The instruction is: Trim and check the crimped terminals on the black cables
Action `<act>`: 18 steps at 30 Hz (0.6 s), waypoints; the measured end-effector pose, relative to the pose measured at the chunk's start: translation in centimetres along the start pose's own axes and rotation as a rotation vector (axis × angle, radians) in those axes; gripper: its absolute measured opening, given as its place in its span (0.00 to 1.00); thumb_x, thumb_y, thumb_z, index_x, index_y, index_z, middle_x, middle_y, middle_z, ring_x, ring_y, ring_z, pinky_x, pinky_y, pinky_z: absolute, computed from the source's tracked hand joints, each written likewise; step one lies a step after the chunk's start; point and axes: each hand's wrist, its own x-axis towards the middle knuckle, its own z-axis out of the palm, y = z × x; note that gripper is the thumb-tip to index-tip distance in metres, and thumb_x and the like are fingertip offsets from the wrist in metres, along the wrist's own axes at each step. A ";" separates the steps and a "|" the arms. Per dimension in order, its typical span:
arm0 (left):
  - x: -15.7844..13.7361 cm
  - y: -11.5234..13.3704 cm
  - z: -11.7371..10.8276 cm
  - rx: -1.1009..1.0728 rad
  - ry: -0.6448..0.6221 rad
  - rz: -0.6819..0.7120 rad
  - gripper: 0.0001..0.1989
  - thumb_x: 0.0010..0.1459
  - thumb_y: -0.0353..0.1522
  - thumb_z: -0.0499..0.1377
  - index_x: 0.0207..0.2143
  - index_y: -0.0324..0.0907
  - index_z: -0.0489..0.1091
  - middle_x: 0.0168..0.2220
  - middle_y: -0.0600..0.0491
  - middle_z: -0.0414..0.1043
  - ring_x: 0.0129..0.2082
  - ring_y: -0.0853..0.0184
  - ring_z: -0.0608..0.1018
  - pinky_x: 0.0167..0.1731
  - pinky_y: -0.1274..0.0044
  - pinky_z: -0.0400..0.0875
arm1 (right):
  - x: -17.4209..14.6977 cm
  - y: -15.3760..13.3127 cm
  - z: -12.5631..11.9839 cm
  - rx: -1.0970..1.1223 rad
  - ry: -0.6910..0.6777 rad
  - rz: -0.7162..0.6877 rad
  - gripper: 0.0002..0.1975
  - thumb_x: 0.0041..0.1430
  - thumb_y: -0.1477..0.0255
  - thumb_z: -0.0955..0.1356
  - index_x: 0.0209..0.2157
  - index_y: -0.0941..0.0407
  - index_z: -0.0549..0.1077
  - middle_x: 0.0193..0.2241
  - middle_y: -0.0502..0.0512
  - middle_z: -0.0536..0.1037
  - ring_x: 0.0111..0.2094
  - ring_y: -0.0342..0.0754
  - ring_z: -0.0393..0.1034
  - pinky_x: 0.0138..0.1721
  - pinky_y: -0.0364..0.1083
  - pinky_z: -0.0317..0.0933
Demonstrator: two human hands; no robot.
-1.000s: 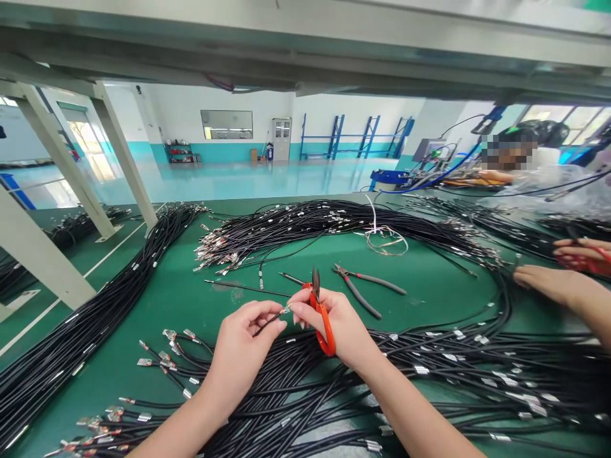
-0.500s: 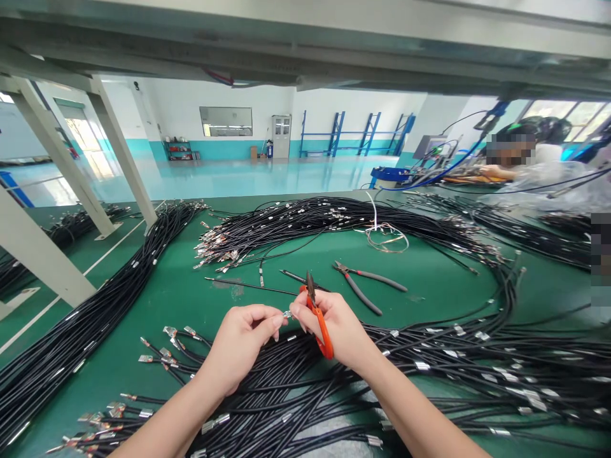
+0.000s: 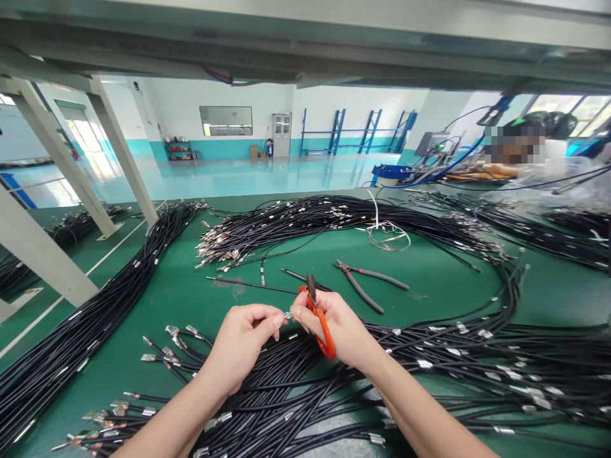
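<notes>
Between the fingertips of both hands sits a small silvery metal terminal [image 3: 287, 315], largely covered by the fingers. My left hand [image 3: 245, 343] is closed in a pinch on its left side. My right hand [image 3: 344, 331] pinches from the right and also carries orange-handled scissors [image 3: 326, 336], blades pointing up and away. Whether a cable is attached to the terminal is hidden. Under my wrists lies a wide bundle of black cables [image 3: 296, 366] with metal ends and pale labels. Just beyond the hands are grey-handled cutting pliers [image 3: 367, 277] and a thin dark pointed tool [image 3: 293, 275].
Another cable bundle [image 3: 315, 213] curves across the back of the green table [image 3: 167, 280]. A long bundle [image 3: 119, 292] runs along the left, near pale metal legs [image 3: 126, 152]. A shelf beam [image 3: 305, 51] spans overhead. At the far right a person [image 3: 515, 149] sits beside equipment.
My hands and the terminal keep nearly the same place and grip. The whole view has shifted very slightly; nothing has been picked up or let go.
</notes>
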 end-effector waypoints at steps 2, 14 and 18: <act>-0.1 0.1 0.0 0.005 0.003 0.000 0.12 0.50 0.34 0.54 0.17 0.38 0.63 0.17 0.58 0.57 0.20 0.74 0.55 0.22 0.79 0.49 | 0.0 0.0 0.1 0.007 0.009 0.006 0.09 0.51 0.69 0.65 0.22 0.58 0.61 0.17 0.43 0.58 0.18 0.37 0.48 0.20 0.40 0.46; -0.3 0.1 0.2 -0.013 0.022 0.026 0.13 0.51 0.32 0.54 0.15 0.38 0.62 0.17 0.59 0.57 0.21 0.74 0.56 0.22 0.80 0.49 | 0.0 -0.3 0.7 0.018 0.097 0.001 0.12 0.50 0.65 0.65 0.21 0.57 0.60 0.16 0.43 0.56 0.18 0.37 0.46 0.19 0.40 0.44; -0.3 0.3 0.2 -0.010 0.030 0.008 0.13 0.50 0.32 0.55 0.15 0.39 0.62 0.16 0.59 0.55 0.20 0.74 0.56 0.22 0.80 0.49 | 0.0 -0.1 0.8 0.016 0.101 -0.013 0.12 0.50 0.66 0.65 0.21 0.57 0.61 0.15 0.42 0.55 0.17 0.37 0.45 0.18 0.39 0.43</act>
